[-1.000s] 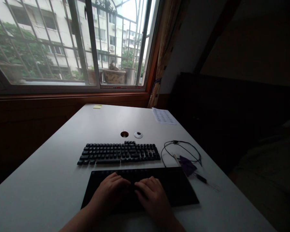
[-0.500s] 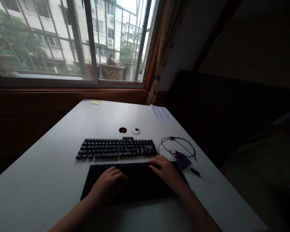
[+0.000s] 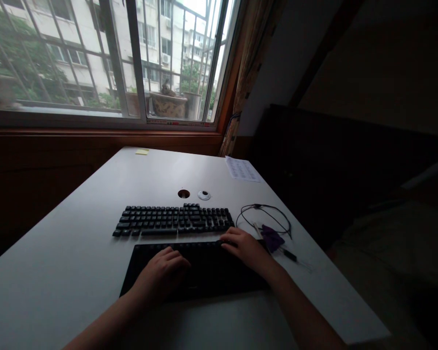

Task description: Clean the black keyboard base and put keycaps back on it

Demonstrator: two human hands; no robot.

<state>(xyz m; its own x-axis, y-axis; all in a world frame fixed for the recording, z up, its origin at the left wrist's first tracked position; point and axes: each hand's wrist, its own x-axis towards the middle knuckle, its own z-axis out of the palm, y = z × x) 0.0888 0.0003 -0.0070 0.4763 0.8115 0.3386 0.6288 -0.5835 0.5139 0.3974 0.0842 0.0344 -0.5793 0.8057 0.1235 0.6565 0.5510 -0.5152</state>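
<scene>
A dark keyboard base (image 3: 204, 284) lies near the front of the white desk, with a row of small black keys along its far edge. Over its left part, my left hand (image 3: 164, 270) rests with the fingers curled down and closed; their tips are lost in shadow. My right hand (image 3: 244, 245) reaches the far edge, right of the middle. Its thumb and fingers are bent together at the row of keys, and whatever lies between them is too dark to make out. Just beyond the base, loose black keycaps (image 3: 151, 218) are laid out in keyboard order.
To the right lie a coiled black cable (image 3: 290, 223), a purple cloth-like piece (image 3: 272, 238) and a small black-handled tool with thin wires (image 3: 289, 254). Farther back are a cable hole (image 3: 184, 194), its round cover (image 3: 204, 195), a printed sheet (image 3: 243, 169) and yellow sticky notes (image 3: 142, 151).
The whole view has shifted slightly, so the desk and its things sit a little higher and to the left. Both hands keep nearly the same pose over the keyboard base.
</scene>
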